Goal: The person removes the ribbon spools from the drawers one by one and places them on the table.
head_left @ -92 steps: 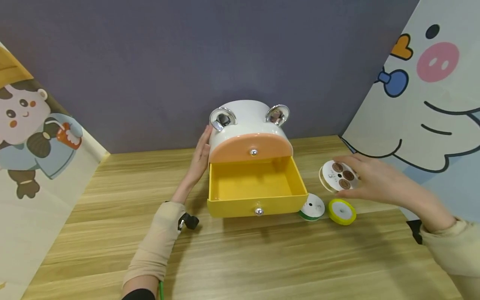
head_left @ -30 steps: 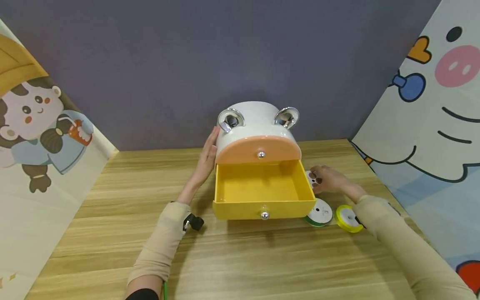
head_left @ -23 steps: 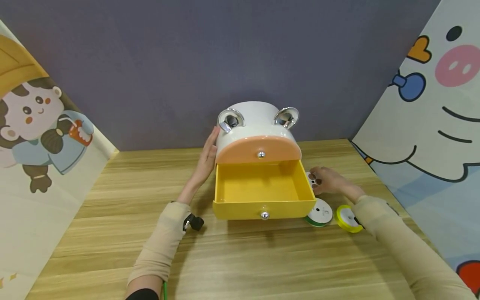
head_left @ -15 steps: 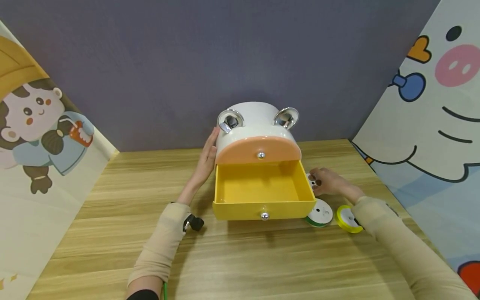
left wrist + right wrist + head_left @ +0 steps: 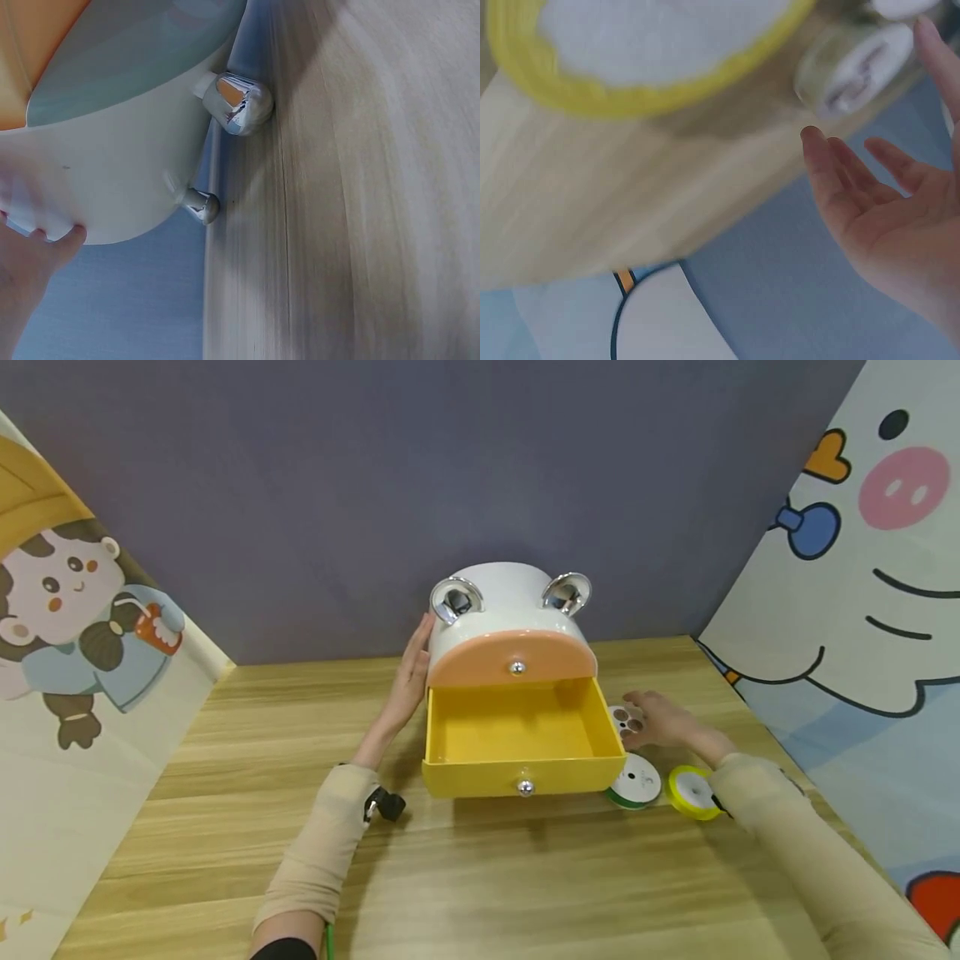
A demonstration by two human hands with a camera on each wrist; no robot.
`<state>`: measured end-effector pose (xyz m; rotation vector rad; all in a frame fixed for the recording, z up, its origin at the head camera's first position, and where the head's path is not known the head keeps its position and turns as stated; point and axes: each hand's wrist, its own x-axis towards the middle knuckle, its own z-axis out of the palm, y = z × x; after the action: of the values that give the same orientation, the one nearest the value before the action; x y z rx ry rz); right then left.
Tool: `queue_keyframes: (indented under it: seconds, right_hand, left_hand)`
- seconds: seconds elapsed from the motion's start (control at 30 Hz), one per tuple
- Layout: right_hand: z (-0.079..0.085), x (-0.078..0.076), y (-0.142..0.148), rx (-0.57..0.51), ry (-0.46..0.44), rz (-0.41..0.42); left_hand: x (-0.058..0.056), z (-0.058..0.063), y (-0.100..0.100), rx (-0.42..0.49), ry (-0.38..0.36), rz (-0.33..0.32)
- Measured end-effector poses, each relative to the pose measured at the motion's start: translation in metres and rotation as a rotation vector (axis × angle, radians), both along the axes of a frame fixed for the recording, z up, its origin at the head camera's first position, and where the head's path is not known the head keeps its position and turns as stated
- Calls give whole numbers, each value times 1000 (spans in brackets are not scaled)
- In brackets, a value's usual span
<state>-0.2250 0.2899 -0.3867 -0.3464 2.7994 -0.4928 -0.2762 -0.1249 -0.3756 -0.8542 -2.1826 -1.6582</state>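
Note:
A white storage box [image 5: 501, 589] with two silver ears stands against the wall. Its empty yellow drawer [image 5: 513, 727] is pulled far out beneath a peach drawer [image 5: 551, 652]. My left hand [image 5: 408, 681] rests with extended fingers against the box's left side; fingertips [image 5: 71, 240] show at its wall in the left wrist view. On the right, a ribbon spool with brown circles [image 5: 624, 717] lies beside the yellow drawer. Around it my right hand [image 5: 660, 718] is spread, fingertips apart from the spool [image 5: 862, 71] in the right wrist view.
A green ribbon spool [image 5: 636, 778] lies at the drawer's front right corner. Right of it is a yellow ribbon spool [image 5: 692, 792], close under my right wrist. The box has silver feet [image 5: 238, 105] on the wooden table [image 5: 480, 877]. Printed panels border both sides.
The right hand has carried the brown-circled spool leftward to the yellow drawer's side, set it down and just let go of it. The left hand has stayed on the box.

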Motion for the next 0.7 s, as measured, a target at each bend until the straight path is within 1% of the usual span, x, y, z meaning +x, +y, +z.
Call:
queue_keyframes:
  seconds: [0.03,0.1,0.17,0.27,0.4,0.47,0.53,0.63,0.7]
  right_hand:
    - [5,3,1,-2,11,-14]
    - [17,10,5,-27,51,-34]
    - [31,22,7,-72,95,-48]
    - [52,47,8,-149,189,-66]
    - [76,84,1,-251,358,-84]
    - [83,101,-6,-292,439,-62]
    - [87,116,-15,-334,479,-19]
    - [86,135,-32,-385,484,58]
    - [84,144,-45,-433,453,92]
  left_hand:
    - [3,3,0,0,-2,0]
    - [5,6,1,2,-8,-1]
    - [6,7,1,0,-13,-6]
    - [7,6,1,-5,-8,-12]
    - [7,5,2,8,5,-5]
    - [7,6,2,15,6,-4]
    - [7,6,2,20,4,-7]
    - [7,6,2,24,1,-14]
    - [7,5,2,24,-1,-18]
